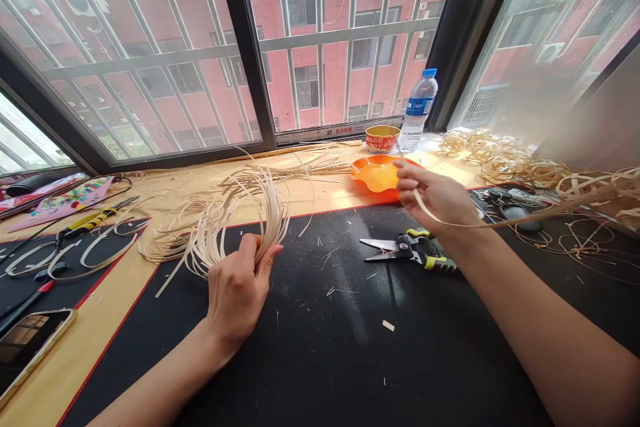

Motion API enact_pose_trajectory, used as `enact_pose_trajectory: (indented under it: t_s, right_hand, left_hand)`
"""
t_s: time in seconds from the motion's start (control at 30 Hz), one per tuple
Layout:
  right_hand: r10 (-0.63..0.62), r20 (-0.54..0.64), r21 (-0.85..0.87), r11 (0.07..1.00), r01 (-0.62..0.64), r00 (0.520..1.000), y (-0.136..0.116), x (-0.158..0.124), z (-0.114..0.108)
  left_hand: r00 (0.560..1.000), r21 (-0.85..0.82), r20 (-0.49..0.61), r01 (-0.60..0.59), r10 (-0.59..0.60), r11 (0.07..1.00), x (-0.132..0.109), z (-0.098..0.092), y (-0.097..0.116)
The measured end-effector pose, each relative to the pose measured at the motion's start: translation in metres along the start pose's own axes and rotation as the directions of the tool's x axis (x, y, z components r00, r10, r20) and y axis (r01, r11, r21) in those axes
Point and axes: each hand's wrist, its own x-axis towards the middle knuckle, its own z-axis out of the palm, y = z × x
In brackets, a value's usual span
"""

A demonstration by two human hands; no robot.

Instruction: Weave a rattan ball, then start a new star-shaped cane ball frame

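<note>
My left hand (pixel 239 288) is closed around a bundle of thin pale bamboo strips (pixel 235 213), which fan up and out to the left over the black mat (pixel 325 347). My right hand (pixel 434 192) pinches a single long bamboo strip (pixel 500 221) that curves away to the right. Just beyond that hand sits an orange plastic dish (pixel 376 173). Shears with yellow and black handles (pixel 407 250) lie on the mat below my right wrist.
A water bottle (pixel 418 110) and a red and gold tin (pixel 382 139) stand by the window. Coiled strips (pixel 505 160) pile up at the right. Pliers (pixel 95 219), loose strips and a phone (pixel 30 347) lie at the left on the wooden table (pixel 110 320).
</note>
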Motion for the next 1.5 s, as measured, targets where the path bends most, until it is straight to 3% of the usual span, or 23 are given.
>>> enact_pose_trajectory:
  t_s: [0.13,0.3,0.37,0.4,0.43,0.5,0.53,0.57,0.7,0.83,1.0,1.1,1.17,1.23,1.33,1.5]
  right_hand:
    - [0.0,0.12,-0.333,0.942,0.04,0.993,0.033,-0.012,0.026]
    - [-0.169,0.263,-0.584,0.755,0.297,0.95,0.048,-0.021,0.038]
    - [-0.205,0.435,-0.586,0.675,0.448,0.877,0.049,-0.026,0.045]
    - [-0.202,0.547,-0.568,0.624,0.537,0.812,0.05,-0.029,0.05]
    - [-0.183,0.686,-0.543,0.516,0.663,0.704,0.052,-0.032,0.054]
    - [-0.104,0.814,-0.511,0.34,0.79,0.571,0.056,-0.038,0.061]
    - [-0.062,0.838,-0.507,0.278,0.816,0.542,0.058,-0.04,0.064]
    - [-0.03,0.84,-0.519,0.25,0.817,0.542,0.06,-0.041,0.065]
    - [0.002,0.848,-0.515,0.247,0.821,0.53,0.061,-0.041,0.065]
    - [-0.137,0.895,-0.374,0.289,0.881,0.425,0.047,-0.049,0.071]
    - [-0.154,0.929,-0.21,0.528,0.823,0.336,0.031,-0.073,0.085]
    - [-0.136,0.924,-0.215,0.588,0.78,0.357,0.03,-0.07,0.079]
    - [-0.123,0.893,-0.302,0.551,0.778,0.434,0.029,-0.057,0.066]
    - [-0.095,0.876,-0.366,0.51,0.779,0.474,0.028,-0.041,0.049]
    - [0.042,0.851,-0.482,0.459,0.746,0.523,0.025,-0.024,0.03]
    - [0.067,0.846,-0.502,0.434,0.748,0.528,0.027,-0.024,0.029]
  left_hand:
    - [1.0,-0.046,-0.009,0.025,-0.026,0.999,-0.001,0.0,0.0]
    - [1.0,-0.04,-0.001,0.028,-0.029,0.999,-0.001,0.0,0.001]
    - [1.0,-0.024,-0.003,0.021,-0.021,0.999,-0.001,-0.001,0.002]
    - [1.0,-0.017,-0.001,0.018,-0.018,1.0,-0.001,-0.001,0.003]
    - [1.0,-0.009,0.001,0.014,-0.014,1.0,-0.001,-0.001,0.003]
    - [1.0,0.003,0.007,0.006,-0.006,1.0,-0.001,-0.001,0.005]
    - [1.0,0.006,0.007,0.004,-0.004,1.0,-0.001,-0.001,0.005]
    - [1.0,0.009,0.005,0.0,0.0,1.0,-0.001,-0.001,0.006]
    - [1.0,0.015,0.004,-0.012,0.012,1.0,-0.001,0.0,0.007]
    - [1.0,-0.018,-0.019,-0.002,0.001,1.0,-0.002,-0.002,0.008]
    - [0.996,-0.098,-0.088,0.002,-0.01,0.995,-0.002,-0.006,0.007]
    - [0.995,-0.104,-0.095,-0.013,0.003,0.995,-0.002,-0.007,0.007]
    - [0.995,-0.087,-0.101,-0.014,0.005,0.996,-0.002,-0.007,0.007]
    - [0.995,-0.082,-0.097,-0.013,0.005,0.997,-0.003,-0.006,0.007]
    - [0.998,-0.098,-0.068,-0.017,0.01,0.995,-0.004,-0.005,0.008]
    - [0.998,-0.101,-0.029,-0.053,0.05,0.993,-0.008,-0.003,0.011]
